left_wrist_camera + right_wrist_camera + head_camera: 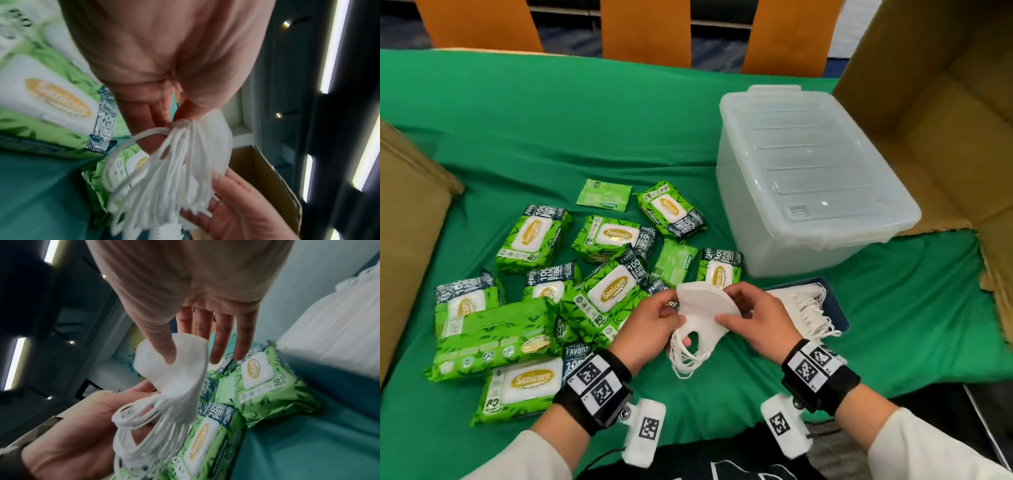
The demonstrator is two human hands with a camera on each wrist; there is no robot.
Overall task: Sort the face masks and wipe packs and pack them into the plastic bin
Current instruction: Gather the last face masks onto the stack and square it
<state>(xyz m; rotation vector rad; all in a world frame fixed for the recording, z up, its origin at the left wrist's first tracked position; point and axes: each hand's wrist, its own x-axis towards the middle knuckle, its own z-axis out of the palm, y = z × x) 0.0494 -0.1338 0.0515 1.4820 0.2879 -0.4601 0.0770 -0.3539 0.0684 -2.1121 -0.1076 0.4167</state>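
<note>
cream sleeves (pixel 941 452), black tagged wristbands (pixel 820 375)

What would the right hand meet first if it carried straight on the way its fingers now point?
Probably the wipe pack just beyond the right hand, which holds the face masks; depth is uncertain.

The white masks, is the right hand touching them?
Touching. The right wrist view shows the right hand's thumb pressed onto the stack of white masks; the head view shows both hands holding it.

Green-clothed table (pixel 551 120) bears wipe packs (pixel 532 236), lidded plastic bin (pixel 808 178), mask tray (pixel 837 308).
</note>
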